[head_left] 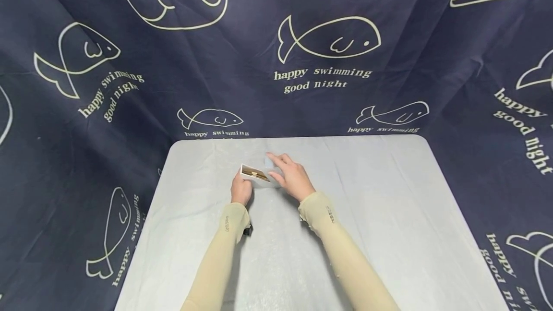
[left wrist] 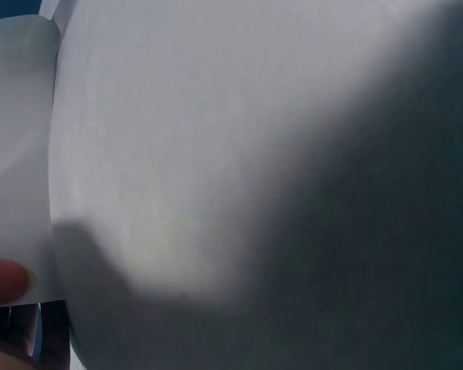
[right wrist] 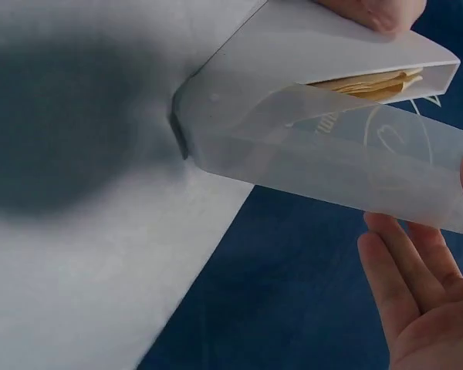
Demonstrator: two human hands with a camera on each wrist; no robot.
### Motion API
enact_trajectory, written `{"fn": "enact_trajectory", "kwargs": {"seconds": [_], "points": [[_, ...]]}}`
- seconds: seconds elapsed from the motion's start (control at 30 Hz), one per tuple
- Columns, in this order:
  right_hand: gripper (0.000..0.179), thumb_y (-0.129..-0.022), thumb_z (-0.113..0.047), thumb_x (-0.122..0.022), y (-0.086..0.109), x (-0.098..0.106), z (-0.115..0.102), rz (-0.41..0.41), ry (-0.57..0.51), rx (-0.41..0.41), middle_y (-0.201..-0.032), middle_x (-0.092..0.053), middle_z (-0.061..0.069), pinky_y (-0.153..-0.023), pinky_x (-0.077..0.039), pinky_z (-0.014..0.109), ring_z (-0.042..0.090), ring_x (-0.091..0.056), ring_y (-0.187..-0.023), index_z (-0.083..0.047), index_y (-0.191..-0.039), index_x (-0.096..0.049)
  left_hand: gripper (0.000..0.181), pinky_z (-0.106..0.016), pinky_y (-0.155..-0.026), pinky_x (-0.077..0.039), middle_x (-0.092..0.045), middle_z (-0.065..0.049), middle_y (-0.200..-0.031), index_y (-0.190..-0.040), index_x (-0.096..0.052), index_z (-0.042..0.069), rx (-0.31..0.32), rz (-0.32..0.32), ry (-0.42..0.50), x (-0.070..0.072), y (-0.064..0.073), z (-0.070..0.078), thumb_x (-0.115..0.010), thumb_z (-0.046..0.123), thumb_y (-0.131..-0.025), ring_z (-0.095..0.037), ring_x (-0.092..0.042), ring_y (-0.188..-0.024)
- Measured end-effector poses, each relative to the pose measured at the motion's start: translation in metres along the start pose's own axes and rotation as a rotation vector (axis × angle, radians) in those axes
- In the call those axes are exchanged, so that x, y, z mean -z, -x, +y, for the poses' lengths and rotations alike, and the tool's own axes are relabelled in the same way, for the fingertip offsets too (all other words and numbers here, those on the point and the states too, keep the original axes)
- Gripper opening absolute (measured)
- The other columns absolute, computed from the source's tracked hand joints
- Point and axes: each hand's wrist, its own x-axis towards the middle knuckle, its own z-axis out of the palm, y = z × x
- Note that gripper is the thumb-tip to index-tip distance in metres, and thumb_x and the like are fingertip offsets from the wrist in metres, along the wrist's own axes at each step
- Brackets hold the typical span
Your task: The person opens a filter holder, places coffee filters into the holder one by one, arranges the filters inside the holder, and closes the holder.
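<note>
My left hand (head_left: 241,190) grips a slim white box (right wrist: 316,46) by its side, above the table. The box's end is open, and folded yellowish-brown, paper-like sheets (right wrist: 366,85) show inside. My right hand (head_left: 294,179) pinches a translucent plastic cover (right wrist: 332,166) between thumb and fingers. The cover slants away from the box's open end, and its other end overlaps the box's corner. Whether the two are joined there, I cannot tell. In the left wrist view, only a fingertip (left wrist: 4,281) on a white panel (left wrist: 15,139) shows at the left edge.
A pale cloth-covered table (head_left: 367,234) with rounded far corners lies under both hands. Dark blue curtains (head_left: 259,71) printed with fish outlines and lettering hang behind it and on both sides.
</note>
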Motion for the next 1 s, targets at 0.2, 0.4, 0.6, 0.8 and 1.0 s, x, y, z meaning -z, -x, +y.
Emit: {"fn": "enact_trajectory", "kwargs": {"seconds": [0.2, 0.4, 0.6, 0.8, 1.0], "points": [[0.053, -0.100, -0.036, -0.068, -0.017, -0.010, -0.017, -0.096, 0.156, 0.063, -0.115, -0.065, 0.008, -0.067, -0.056, 0.039, 0.022, -0.064, -0.070, -0.021, -0.149, -0.056, 0.044, -0.057, -0.109, -0.046, -0.066, -0.022, -0.135, -0.137, -0.061, 0.004, 0.007, 0.012, -0.010, 0.001, 0.001, 0.001, -0.042, 0.015, -0.099, -0.043, -0.059, -0.130], [0.051, -0.100, -0.039, -0.067, -0.027, -0.021, -0.028, -0.144, 0.256, 0.089, -0.116, -0.067, 0.006, -0.070, -0.058, 0.038, 0.022, -0.070, -0.077, -0.021, -0.147, -0.058, 0.051, -0.057, -0.114, -0.043, -0.060, -0.019, -0.146, -0.150, -0.052, 0.005, 0.016, -0.009, -0.034, 0.002, 0.000, 0.000, -0.037, 0.024, -0.105, -0.041, -0.054, -0.137], [0.051, -0.099, -0.040, -0.067, -0.028, -0.029, -0.033, -0.157, 0.278, 0.092, -0.115, -0.068, 0.007, -0.071, -0.059, 0.039, 0.023, -0.072, -0.081, -0.019, -0.145, -0.061, 0.053, -0.056, -0.114, -0.043, -0.059, -0.018, -0.148, -0.152, -0.050, 0.007, 0.029, -0.036, -0.044, 0.000, 0.001, -0.002, -0.038, 0.026, -0.103, -0.039, -0.054, -0.138], [0.050, -0.097, -0.043, -0.068, -0.025, -0.037, -0.033, -0.128, 0.255, 0.058, -0.113, -0.069, 0.006, -0.071, -0.059, 0.039, 0.023, -0.071, -0.082, -0.019, -0.142, -0.063, 0.052, -0.056, -0.113, -0.044, -0.062, -0.018, -0.144, -0.149, -0.053, 0.007, 0.026, -0.037, -0.029, 0.001, 0.002, -0.001, -0.039, 0.023, -0.102, -0.039, -0.056, -0.137], [0.051, -0.094, -0.045, -0.072, -0.020, -0.040, -0.026, -0.107, 0.153, -0.041, -0.112, -0.071, 0.002, -0.072, -0.058, 0.038, 0.021, -0.071, -0.085, -0.022, -0.139, -0.067, 0.051, -0.057, -0.112, -0.044, -0.062, -0.019, -0.144, -0.148, -0.054, 0.006, 0.008, -0.025, -0.057, 0.000, 0.002, -0.002, -0.038, 0.022, -0.102, -0.041, -0.056, -0.135]]}}
